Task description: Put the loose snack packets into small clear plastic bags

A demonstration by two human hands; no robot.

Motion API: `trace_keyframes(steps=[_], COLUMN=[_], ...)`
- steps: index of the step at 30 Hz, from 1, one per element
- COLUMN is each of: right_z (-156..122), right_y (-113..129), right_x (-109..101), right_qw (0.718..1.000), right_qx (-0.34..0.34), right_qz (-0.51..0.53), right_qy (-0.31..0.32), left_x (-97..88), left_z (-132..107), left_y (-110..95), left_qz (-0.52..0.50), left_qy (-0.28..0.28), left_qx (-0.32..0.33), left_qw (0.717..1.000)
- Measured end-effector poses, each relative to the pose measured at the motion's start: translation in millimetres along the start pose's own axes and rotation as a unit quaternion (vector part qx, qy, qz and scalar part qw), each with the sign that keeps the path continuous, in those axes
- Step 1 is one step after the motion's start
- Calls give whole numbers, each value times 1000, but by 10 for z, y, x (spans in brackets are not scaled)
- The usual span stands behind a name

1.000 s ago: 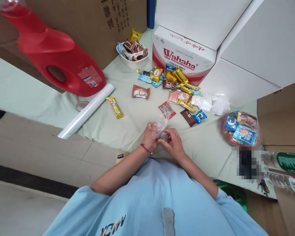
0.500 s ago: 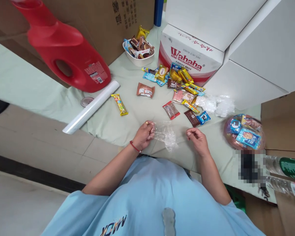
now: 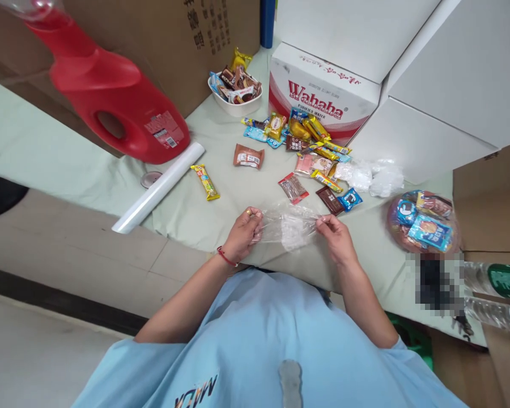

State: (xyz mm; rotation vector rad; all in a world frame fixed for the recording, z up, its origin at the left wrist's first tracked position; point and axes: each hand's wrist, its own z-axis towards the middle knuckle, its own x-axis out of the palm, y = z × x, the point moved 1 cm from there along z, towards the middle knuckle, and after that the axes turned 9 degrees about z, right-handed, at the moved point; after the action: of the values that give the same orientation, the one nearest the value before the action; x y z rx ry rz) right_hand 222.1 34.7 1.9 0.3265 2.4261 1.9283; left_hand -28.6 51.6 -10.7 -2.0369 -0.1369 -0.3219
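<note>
A clear plastic bag [image 3: 292,226] is stretched between my two hands, just above the near edge of the cloth-covered table. My left hand [image 3: 245,231], with a red cord at the wrist, pinches its left side. Closed on the right side of the bag are the fingertips of my right hand [image 3: 336,237]. Beyond it lie a red-edged snack packet [image 3: 293,188], a dark brown packet [image 3: 330,200] and a small blue packet [image 3: 350,199]. A yellow snack bar [image 3: 205,182] and a brown wrapped snack [image 3: 249,157] lie farther left.
A red jug [image 3: 123,96] and white roll [image 3: 158,188] stand and lie at left. At the back are a white tub [image 3: 238,107] of snacks and a Wahaha carton [image 3: 323,85]. Crumpled plastic [image 3: 386,178], a filled snack bag [image 3: 425,221] and bottles [image 3: 505,280] are at right.
My right hand has moved left and taken hold of the bag's right side. The bag, which hung from my left hand alone, is now spread wide between both hands.
</note>
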Motion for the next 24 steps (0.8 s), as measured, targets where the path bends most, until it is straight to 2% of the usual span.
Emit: trace_keyframes(steps=[4,7,12,14,15,17,19,21,24], right_z=[106,151,202,221,227,217,157,59,-97], right_y=[142,200,207,182,170,161,176,194,187], right_x=[-164,-257,-335,-333,-331,-323,-296,-236,-108], right_qw=[984,967,958,971,983,999,983,971,979], right_qx=[112,178,207,180,145,31,-88,-138,-109], right_qz=[139,179,178,138,98,-16,-120,-165,-174], right_qy=[14,35,89,81,55,-34,-109,-101,-3], left_x=[-71,-80,-102,-106,-106,-96,-74,-41,14], left_z=[-21,-34,-44,-38,-34,-30,-35,-46,-62], left_y=[-33,-72,-120,-112,-104,-83,-58,-30,5], left_qz=[31,56,112,150,165,196,213,198,112], left_qy=[53,78,140,148,137,102,71,57,47], left_qx=[-27,-24,-17,-14,-9,5,14,8,-14], left_qw=[998,995,984,977,977,975,974,979,992])
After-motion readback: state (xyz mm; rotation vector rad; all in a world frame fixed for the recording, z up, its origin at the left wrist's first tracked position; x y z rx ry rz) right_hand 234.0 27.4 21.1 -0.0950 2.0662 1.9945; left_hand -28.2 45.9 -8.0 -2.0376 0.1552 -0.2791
